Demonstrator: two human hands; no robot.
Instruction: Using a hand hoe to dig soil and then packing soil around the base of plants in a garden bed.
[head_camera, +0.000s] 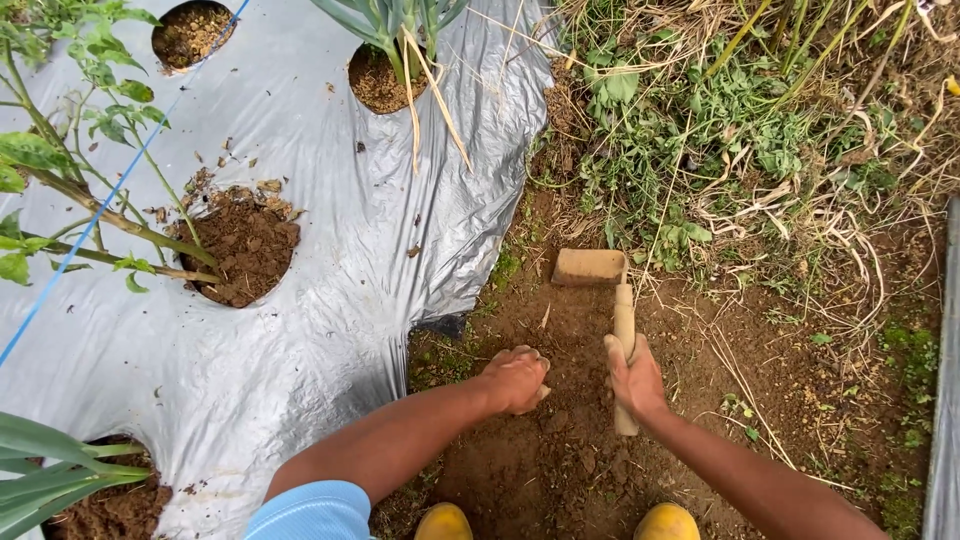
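One wooden-handled hoe (610, 300), crumbly soil (560, 460).

the person is wearing a light blue short sleeve (312, 508) and rounded yellow boots (445, 522), both forearms showing bare below it.

I see brown dirt (560, 470) under me. A shiny grey plastic sheet (330, 300) covers the ground beside it, with round holes of soil (245, 245). Green weeds (700, 140) and dry grass (850, 230) grow ahead in daylight.
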